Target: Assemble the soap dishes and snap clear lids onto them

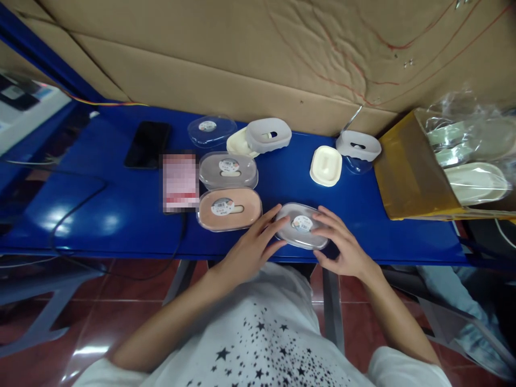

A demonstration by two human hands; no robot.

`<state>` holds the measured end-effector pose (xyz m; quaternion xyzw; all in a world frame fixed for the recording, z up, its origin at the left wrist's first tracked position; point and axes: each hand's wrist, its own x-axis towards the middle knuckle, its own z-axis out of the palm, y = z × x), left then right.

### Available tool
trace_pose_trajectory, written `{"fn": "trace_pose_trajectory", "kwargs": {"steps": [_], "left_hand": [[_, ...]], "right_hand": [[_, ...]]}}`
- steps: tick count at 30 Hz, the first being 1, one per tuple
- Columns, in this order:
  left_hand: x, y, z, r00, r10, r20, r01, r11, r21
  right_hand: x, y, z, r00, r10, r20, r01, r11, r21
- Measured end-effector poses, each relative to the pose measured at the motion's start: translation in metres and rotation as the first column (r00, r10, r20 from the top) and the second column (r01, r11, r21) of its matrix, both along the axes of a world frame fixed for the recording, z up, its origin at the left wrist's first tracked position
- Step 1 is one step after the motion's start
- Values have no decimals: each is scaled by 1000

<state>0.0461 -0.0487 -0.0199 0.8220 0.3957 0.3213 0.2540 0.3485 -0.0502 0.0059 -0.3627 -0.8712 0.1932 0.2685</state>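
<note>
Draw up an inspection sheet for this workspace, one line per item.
Surface: glossy blue table.
Job's things: grey oval plastic box with clear lid near front edge; peach oval box to its left; cream rounded-square piece behind.
Clutter: black rectangular phone-like slab, pixelated pink rectangle.
Hands: left hand and right hand touching grey box's opposite ends.
Cables: thin black cable across table's left side.
Surroundings: brown cardboard panel behind; brown cardboard box at right.

The nearest grey case [299, 236] looks like smooth plastic under a clear, glossy lid [297, 209]; the peach case [229, 220] has the same shiny cover; the cream dish [325, 174] is smooth, satin-like plastic; the blue tabletop [282, 180] gleams; the cardboard wall [201, 54] is matt, creased in places; glossy brown tape [403, 174] coats the carton [422, 199]; the shirt [274, 338] is matt cloth; the floor tiles [131, 279] shine.
</note>
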Motion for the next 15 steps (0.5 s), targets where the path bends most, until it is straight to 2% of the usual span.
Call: {"fn": "trace_pose_trajectory", "kwargs": {"steps": [5,8,12,15], "left_hand": [[3,-4,-1,1000,21,-21,-20,1000,18],[3,-7,0,998,42,-47,-43,999,-3],[2,-9,0,998,42,-51,-42,999,-8],[3,-10,-1,998,42,-54,-41,999,7]], "right_hand": [[-2,-2,-1,999,-22,45,20,999,45],[1,6,-1,990,-98,98,88,991,96],[6,35,-1,944,-297,147,259,938,231],[0,62,2,922,-355,151,313,917,247]]}}
